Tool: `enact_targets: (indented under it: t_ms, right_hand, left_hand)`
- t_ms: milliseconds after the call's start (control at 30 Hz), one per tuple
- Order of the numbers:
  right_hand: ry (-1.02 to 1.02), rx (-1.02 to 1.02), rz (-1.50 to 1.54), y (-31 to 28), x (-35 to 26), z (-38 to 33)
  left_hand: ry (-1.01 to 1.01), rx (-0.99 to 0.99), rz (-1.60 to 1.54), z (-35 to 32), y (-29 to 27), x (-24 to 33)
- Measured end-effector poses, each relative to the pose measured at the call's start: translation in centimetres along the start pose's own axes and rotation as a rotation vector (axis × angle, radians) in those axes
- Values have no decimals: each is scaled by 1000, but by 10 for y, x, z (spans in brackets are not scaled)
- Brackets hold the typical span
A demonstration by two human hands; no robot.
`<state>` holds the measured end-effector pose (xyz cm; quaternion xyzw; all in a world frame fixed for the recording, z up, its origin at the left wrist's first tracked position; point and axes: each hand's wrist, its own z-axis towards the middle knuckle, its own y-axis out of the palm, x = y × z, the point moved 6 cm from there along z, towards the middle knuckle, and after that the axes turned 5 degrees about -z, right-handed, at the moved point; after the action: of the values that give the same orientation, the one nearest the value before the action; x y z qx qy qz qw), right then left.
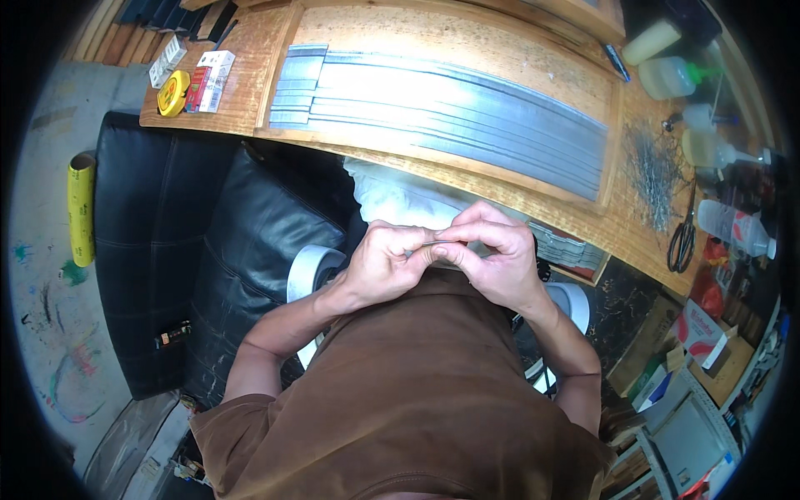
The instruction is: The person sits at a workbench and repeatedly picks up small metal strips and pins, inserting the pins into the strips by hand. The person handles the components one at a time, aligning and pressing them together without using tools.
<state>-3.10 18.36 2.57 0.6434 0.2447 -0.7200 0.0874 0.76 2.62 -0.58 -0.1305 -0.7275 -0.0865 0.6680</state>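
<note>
My left hand (382, 262) and my right hand (502, 257) meet in front of my chest, short of the table's front edge. Both are closed, with thumbs and forefingers pinched close together. A thin dark edge shows between the fingertips; the fingers hide the rest, and I cannot tell what it is. Beyond my hands, long silvery-grey strips (450, 108) lie side by side in a shallow wooden frame (400, 27) on the table. Several short pieces (297, 82) of the same grey stuff lie at their left end.
On the wooden table (237, 100) sit a yellow tape measure (173, 93) and small boxes (215, 80) at left. At right are black scissors (682, 242), a heap of thin metal pieces (652, 171), a marker (617, 62) and bottles (667, 77). A black sofa (142, 250) stands left.
</note>
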Motion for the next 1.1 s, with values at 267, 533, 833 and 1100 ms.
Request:
enact_targets:
  t_ms: [267,533,833,1100]
  right_hand:
    - [5,10,-3,0,4,-2]
    - [-17,38,-26,1,1,-2]
    - [-26,41,-10,-1,1,-4]
    - [5,21,-25,2,-2,-4]
  left_hand:
    - [34,36,-1,0,1,-1]
    - [9,55,-22,-1,0,3]
    - [51,67,-47,1,1,4]
    - [42,48,-37,0,3,3]
